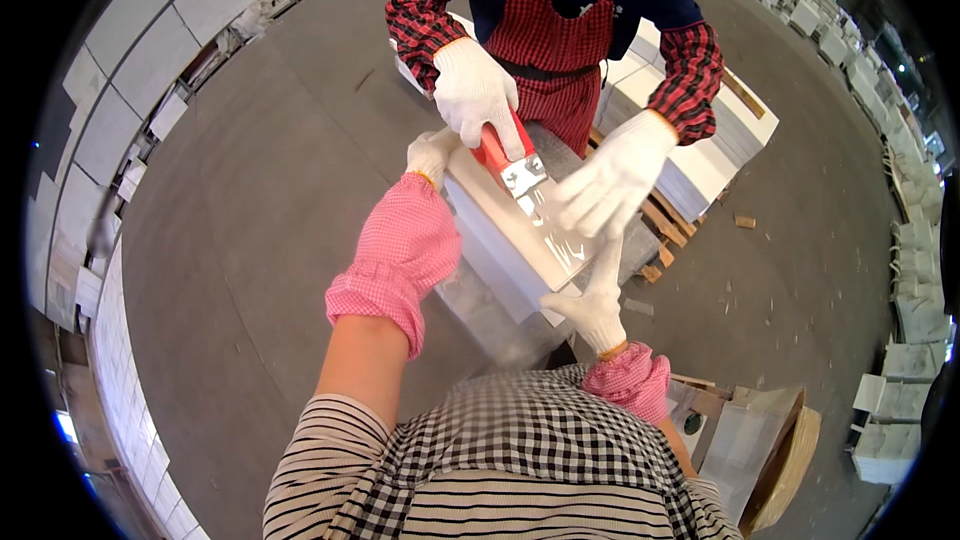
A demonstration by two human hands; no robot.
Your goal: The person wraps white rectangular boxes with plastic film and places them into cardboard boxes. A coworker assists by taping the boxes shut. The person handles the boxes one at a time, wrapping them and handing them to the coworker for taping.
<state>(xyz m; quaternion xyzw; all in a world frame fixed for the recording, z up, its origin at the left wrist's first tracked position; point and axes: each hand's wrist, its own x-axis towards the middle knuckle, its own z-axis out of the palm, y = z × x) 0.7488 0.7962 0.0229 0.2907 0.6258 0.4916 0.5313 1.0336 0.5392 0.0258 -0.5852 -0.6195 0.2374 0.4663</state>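
A long cream-coloured carton [482, 190] lies on a grey worktop [465, 315], with glossy clear tape [565, 252] along its top. My left hand [430, 155], in a white knit glove, grips the carton's far left end; its fingertips are partly hidden. At the near right corner, my right hand [592, 308], gloved too, has thumb and fingers spread against the carton's edge. Across from me a co-worker's gloved hand [472, 90] holds a red tape dispenser [508, 155] with a metal front over the carton. The co-worker's other gloved hand [620, 175] reaches over the tape.
Behind the co-worker, a stack of white cartons [690, 130] rests on a wooden pallet [668, 220]. An open cardboard box [770, 455] stands at my lower right. Pale stacked goods line the left wall [150, 30] and the right side [905, 380]. Small scraps lie on the grey floor [260, 210].
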